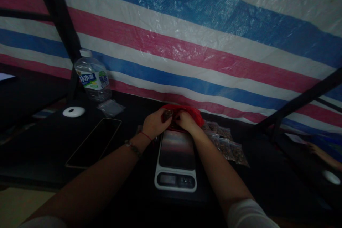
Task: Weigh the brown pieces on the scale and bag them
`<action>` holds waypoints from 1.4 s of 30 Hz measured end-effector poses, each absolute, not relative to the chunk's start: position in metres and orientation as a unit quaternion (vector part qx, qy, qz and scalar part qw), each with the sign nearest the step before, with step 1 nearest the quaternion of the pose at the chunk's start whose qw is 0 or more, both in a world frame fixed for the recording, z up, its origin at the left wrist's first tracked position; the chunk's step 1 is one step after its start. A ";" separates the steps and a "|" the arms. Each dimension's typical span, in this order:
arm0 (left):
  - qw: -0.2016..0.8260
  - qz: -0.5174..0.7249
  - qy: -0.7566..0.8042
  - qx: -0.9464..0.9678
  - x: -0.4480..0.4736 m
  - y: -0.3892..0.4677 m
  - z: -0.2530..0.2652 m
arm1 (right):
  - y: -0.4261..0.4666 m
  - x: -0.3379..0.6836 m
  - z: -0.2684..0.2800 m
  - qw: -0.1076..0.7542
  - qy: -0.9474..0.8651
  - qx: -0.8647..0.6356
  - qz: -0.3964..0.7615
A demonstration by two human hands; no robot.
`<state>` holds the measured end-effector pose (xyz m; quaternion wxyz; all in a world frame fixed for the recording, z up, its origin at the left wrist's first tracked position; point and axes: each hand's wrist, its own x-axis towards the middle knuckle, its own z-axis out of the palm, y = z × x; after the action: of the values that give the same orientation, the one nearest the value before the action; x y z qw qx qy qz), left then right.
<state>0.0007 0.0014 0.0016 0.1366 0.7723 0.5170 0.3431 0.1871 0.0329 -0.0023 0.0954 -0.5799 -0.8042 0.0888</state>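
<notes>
Toward the upper left of the frame, a water bottle [92,78] stands by a white puck-like object [73,112], with a dark phone [94,142] lying below. At centre, the left hand [155,124] pinches a small dark packet [168,114], which sits just right of its fingers and above the kitchen scale [176,160]. The right hand [187,121] meets it from the other side, fingers closed on a red bag [191,111] behind. Both hands lie equally near. Filled clear packets [227,144] rest at right.
</notes>
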 end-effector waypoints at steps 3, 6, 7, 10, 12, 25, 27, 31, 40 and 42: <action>0.132 0.353 0.512 0.772 0.001 0.002 0.001 | 0.035 0.190 -0.003 0.112 -0.808 -0.572 0.084; 0.131 0.360 0.513 0.769 0.002 0.001 0.002 | 0.038 0.192 -0.004 0.154 -0.804 -0.570 0.070; 0.132 0.359 0.513 0.768 0.002 0.001 0.002 | 0.039 0.192 -0.005 0.167 -0.803 -0.568 0.067; 0.136 0.356 0.512 0.770 0.002 0.000 0.004 | 0.041 0.189 -0.009 0.180 -0.808 -0.557 0.065; 0.139 0.353 0.516 0.768 0.002 0.000 0.004 | 0.042 0.187 -0.011 0.170 -0.816 -0.549 0.065; 0.133 0.341 0.521 0.771 0.002 -0.001 0.007 | 0.042 0.187 -0.008 0.148 -0.826 -0.538 0.077; 0.138 0.341 0.524 0.768 0.002 -0.001 0.007 | 0.042 0.188 -0.008 0.140 -0.827 -0.537 0.088; 0.141 0.352 0.513 0.770 0.002 -0.001 0.005 | 0.042 0.186 -0.008 0.133 -0.820 -0.548 0.097; 0.137 0.343 0.517 0.772 0.001 0.000 0.005 | 0.037 0.186 0.003 0.154 -0.806 -0.563 0.098; 0.129 0.341 0.513 0.777 0.001 0.001 0.003 | 0.037 0.189 0.008 0.188 -0.793 -0.569 0.114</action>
<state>0.0008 0.0010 0.0033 0.1287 0.7771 0.5131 0.3411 0.1886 0.0367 0.0084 0.1876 -0.5687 -0.7927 0.1138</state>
